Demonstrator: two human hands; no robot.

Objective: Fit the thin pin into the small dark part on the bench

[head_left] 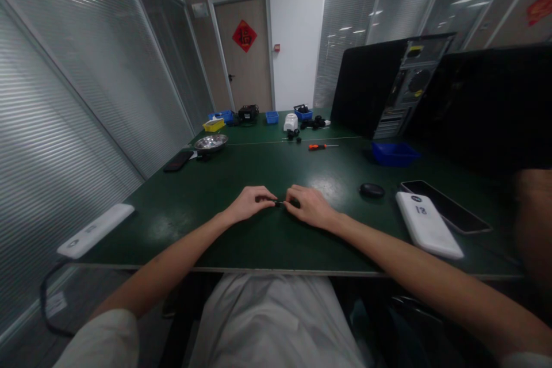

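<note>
Pale clothing (276,322) sits nearest as the left hand (249,204) and right hand (311,207) pinch a small dark part (278,203) at a green table (259,168).

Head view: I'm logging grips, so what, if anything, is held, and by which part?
A small dark piece, too small to identify. The left hand pinches its left end; the right hand appears to pinch its right end.

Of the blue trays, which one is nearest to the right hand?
The tray in front of the computer case. The other blue trays stand farther from the right hand, at the back of the table.
</note>
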